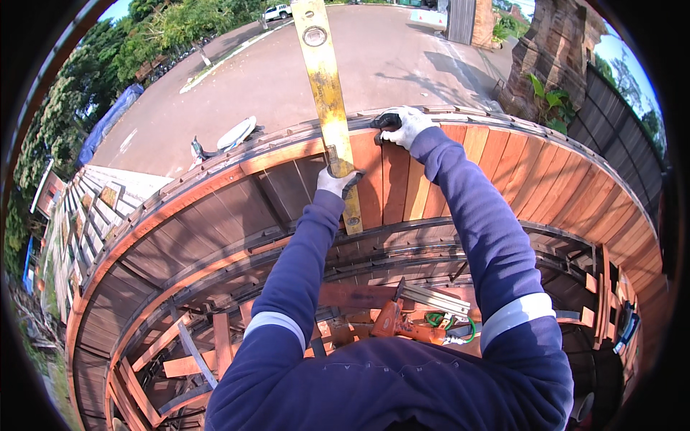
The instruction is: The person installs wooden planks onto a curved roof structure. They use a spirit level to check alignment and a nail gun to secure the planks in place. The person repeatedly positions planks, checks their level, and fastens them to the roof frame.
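Observation:
A long yellow spirit level [327, 86], worn and scuffed, stands upright against the inner side of a curved wooden wall [532, 172]. My left hand [339, 181], in a white and dark work glove, is closed around the level's lower part. The level's foot reaches down to a dark curved rail. To the right, my right hand [407, 127], gloved alike, grips the top edge of a reddish wooden board [369, 179] beside the level. Its dark-coated fingertips bend over that edge.
Below lie an orange power tool [392, 320], a green cord [471, 330] and loose wood strips [221, 341]. Curved dark rails [388, 237] cross in front of me. Beyond the wall are pavement, a blue tarp [108, 122], a tree trunk [546, 57] and a white vehicle [277, 12].

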Available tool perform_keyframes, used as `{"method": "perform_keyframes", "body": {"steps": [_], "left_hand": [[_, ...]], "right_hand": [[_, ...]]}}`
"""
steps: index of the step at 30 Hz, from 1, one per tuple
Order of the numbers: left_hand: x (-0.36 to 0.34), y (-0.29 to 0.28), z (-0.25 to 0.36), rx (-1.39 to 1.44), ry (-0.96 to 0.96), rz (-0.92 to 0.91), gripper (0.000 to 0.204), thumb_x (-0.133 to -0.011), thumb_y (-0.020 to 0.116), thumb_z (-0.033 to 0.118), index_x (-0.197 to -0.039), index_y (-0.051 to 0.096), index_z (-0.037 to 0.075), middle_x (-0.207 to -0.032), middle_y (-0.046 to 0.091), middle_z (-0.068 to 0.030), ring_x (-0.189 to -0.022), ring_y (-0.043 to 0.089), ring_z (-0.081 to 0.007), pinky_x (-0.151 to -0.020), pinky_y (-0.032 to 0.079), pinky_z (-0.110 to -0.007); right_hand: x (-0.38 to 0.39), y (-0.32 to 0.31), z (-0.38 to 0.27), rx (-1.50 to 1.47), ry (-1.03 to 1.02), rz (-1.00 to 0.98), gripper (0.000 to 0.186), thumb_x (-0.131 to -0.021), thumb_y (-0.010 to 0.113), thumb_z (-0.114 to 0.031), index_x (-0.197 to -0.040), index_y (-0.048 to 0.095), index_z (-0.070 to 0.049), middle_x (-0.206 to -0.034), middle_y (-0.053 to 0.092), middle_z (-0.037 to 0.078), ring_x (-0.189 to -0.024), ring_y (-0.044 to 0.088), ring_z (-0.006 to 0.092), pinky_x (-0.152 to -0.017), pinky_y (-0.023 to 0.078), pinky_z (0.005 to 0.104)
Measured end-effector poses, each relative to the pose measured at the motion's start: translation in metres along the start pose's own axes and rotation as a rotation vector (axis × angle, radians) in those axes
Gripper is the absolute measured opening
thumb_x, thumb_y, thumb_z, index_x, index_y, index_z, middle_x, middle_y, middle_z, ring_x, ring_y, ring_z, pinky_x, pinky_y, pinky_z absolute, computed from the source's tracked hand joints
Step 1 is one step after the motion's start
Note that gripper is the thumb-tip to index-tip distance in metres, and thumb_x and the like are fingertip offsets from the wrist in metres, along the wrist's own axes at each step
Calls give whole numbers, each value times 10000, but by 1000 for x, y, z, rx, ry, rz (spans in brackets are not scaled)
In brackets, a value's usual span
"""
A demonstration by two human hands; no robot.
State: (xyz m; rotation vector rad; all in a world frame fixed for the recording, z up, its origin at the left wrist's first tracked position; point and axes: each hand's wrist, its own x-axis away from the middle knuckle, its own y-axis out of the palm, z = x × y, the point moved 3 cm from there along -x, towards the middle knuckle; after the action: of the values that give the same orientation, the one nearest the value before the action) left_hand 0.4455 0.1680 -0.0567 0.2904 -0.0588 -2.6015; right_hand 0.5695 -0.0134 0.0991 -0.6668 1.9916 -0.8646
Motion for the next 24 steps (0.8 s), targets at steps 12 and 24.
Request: {"method": "perform_keyframes", "body": {"steps": [12,24], "left_hand": [[0,0,-1,-32,23,4,208,-771,777,33,-946,672,-7,-864,707,-49,-715,643,-107,-683,530,-256],[-2,-1,-5,25,17,26,335,-689,875,211,-894,682,30,-784,664,11,-660,558,-79,-625,486,-278]], "right_hand": [[-2,0,1,0,-54,-47,393,-689,784,-328,-1022,694,-141,-1039,685,110,-1014,620,303,-897,489,383],[-2,1,2,6,-70,-25,397,-703,769,-343,-1030,690,-135,-1067,670,109,-1028,610,305,-917,479,378]]}}
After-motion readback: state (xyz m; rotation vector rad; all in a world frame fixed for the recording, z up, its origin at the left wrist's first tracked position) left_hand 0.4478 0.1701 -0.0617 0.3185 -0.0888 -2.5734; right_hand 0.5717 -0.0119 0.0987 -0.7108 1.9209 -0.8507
